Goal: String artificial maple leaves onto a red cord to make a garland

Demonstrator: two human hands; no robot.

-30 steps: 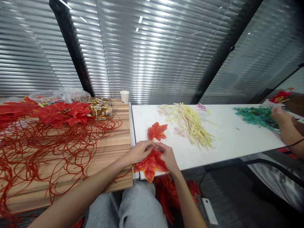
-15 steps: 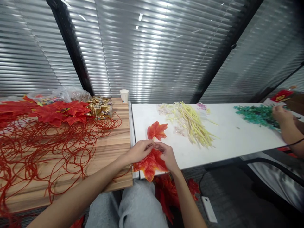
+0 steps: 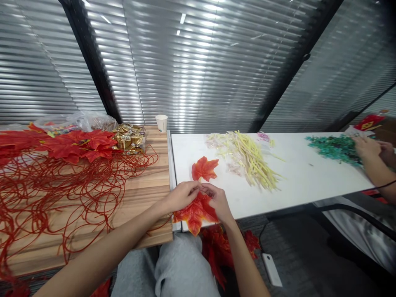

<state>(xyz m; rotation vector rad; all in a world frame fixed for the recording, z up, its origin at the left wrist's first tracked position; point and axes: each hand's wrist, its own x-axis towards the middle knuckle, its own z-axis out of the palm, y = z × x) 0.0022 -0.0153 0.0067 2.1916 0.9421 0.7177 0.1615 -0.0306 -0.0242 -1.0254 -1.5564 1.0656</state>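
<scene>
My left hand [image 3: 183, 195] and my right hand [image 3: 219, 200] meet at the near left corner of the white table, their fingertips pinched together. Both are closed at the stem end of a red-orange artificial maple leaf [image 3: 194, 222], which spreads below them toward my lap. The fingers cover the exact spot they pinch. Just beyond them another orange-red maple leaf [image 3: 204, 168] lies on the white surface, its pale stem pointing to my fingertips. A thin red cord [image 3: 161, 225] runs near my left wrist.
Tangled red cords [image 3: 89, 198] and red leaves [image 3: 77, 145] cover the wooden table. Gold packets [image 3: 130, 139] and a paper cup [image 3: 161, 123] stand behind. Yellow strips [image 3: 253, 161] lie on the white table. At right, a person's hand [image 3: 368, 149] touches green foliage [image 3: 332, 149].
My hands keep the same pinch on the leaf, with barely any shift. The other person's hands have moved a little, and a second one now shows at the far right.
</scene>
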